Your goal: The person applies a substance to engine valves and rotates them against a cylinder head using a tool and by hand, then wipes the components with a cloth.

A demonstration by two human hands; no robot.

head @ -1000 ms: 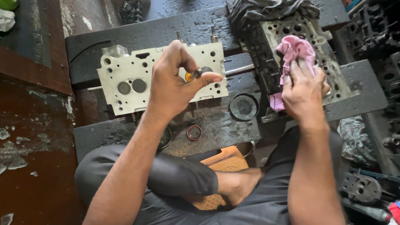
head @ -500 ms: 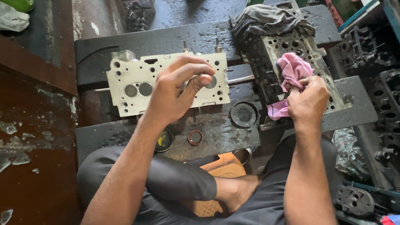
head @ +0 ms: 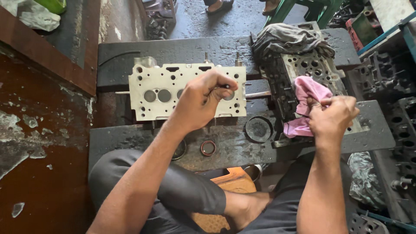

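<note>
Where the frame's lower edge begins, crossed legs in dark trousers are seen, with an orange block [head: 229,182] tucked between them. Just above, on the dark slab [head: 130,138] in the middle of the frame, a small reddish ring [head: 208,148] and a larger dark round disc [head: 258,129] are laid, apart from both hands.

Compared with a second ago, the left hand [head: 201,102] has been lowered from a raised, open-fingered pose and is now curled narrowly around a small dark part, too hidden to be identified, pressed against the pale cylinder head [head: 151,93] left of centre. A shift from inspecting the part to seating it on the head is suggested.

At centre right, the right hand [head: 331,119] is closed on a pink rag [head: 310,93], which has been drawn slightly down and is held against the darker, dirtier cylinder head [head: 312,65].

Farther up, a grey cloth [head: 290,39] is draped over that head's far end, and green stool legs [head: 320,8] are seen at the top edge.
</note>
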